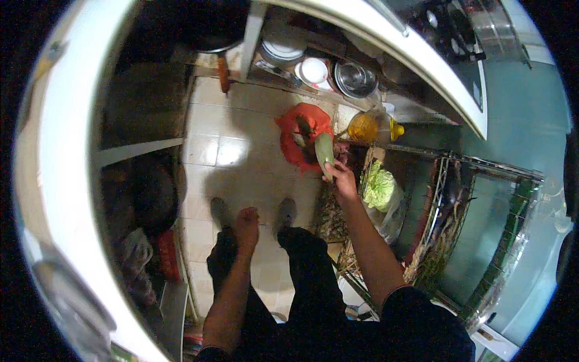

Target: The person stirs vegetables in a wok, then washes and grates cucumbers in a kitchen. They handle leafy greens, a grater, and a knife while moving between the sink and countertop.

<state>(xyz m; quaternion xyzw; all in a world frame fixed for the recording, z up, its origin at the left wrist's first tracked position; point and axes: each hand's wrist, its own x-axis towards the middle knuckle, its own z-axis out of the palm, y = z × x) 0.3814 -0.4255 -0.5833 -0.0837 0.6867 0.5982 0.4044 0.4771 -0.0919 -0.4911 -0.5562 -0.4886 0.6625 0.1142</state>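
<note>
My right hand (342, 180) grips the lower end of a long pale green vegetable (324, 151), which looks like a squash. Its far end reaches over a red plastic bag (291, 154) that lies opened out on the floor, with dark and greenish pieces inside that I cannot make out. My left hand (246, 223) hangs above the floor in front of my legs, its fingers curled in and nothing visible in them. To the right of my right hand, a light green leafy cabbage (379, 186) rests on a wire rack, partly in clear plastic.
A bottle of yellow oil (363, 127) with a yellow cap stands past the bag. Metal bowls (356, 79) and a white bowl (313, 71) sit in a low cabinet at the back. Open cabinets line the left; a wire rack (443, 181) with vegetables stands right. Tiled floor (208, 120) lies between.
</note>
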